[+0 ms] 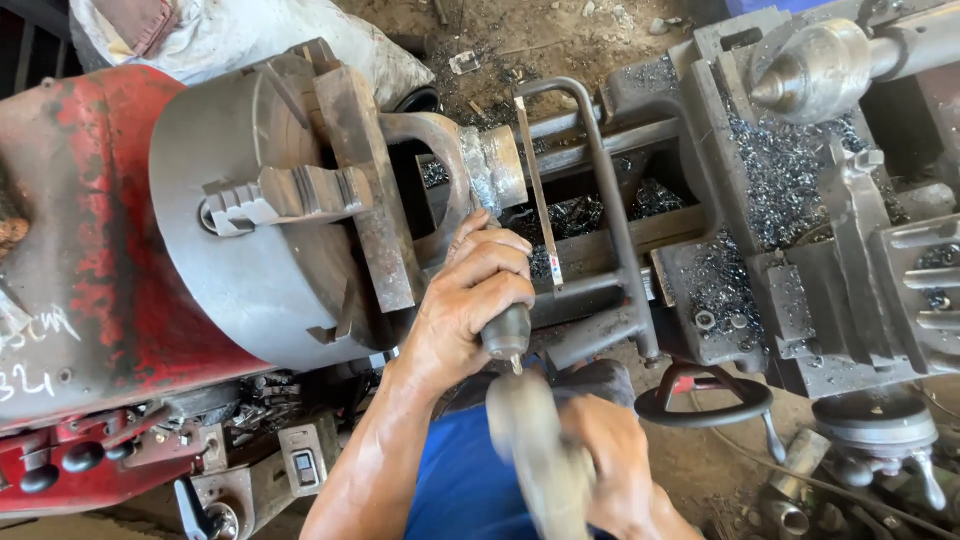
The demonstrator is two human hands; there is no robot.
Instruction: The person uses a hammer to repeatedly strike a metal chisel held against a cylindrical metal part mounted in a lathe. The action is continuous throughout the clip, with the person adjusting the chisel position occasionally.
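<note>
We see first the red lathe headstock (90, 230), and on its face the big grey chuck (255, 215); we take the chuck as our landmark. We count three stepped jaws on the chuck face. To the right of the chuck lies the lathe bed (600, 245), with many metal chips on it, and further right stands the carriage (800, 270). One pointed tailstock centre (810, 70) is at the far right, above the carriage. One curved metal workpiece (450, 170) sticks out just beside the chuck, with a silver welded ring (495, 165) at its end.

Below and right of the chuck, the left hand (470, 300) is closed tight around a dark punch-like tool (507, 332), whose top end points toward us. The right hand (610, 450), lower again, is closed on the handle of one hammer (535, 450), which is blurred. The hammer head is just under the tool end, and it hides part of the right hand. One black handwheel (705, 400) is below the carriage
</note>
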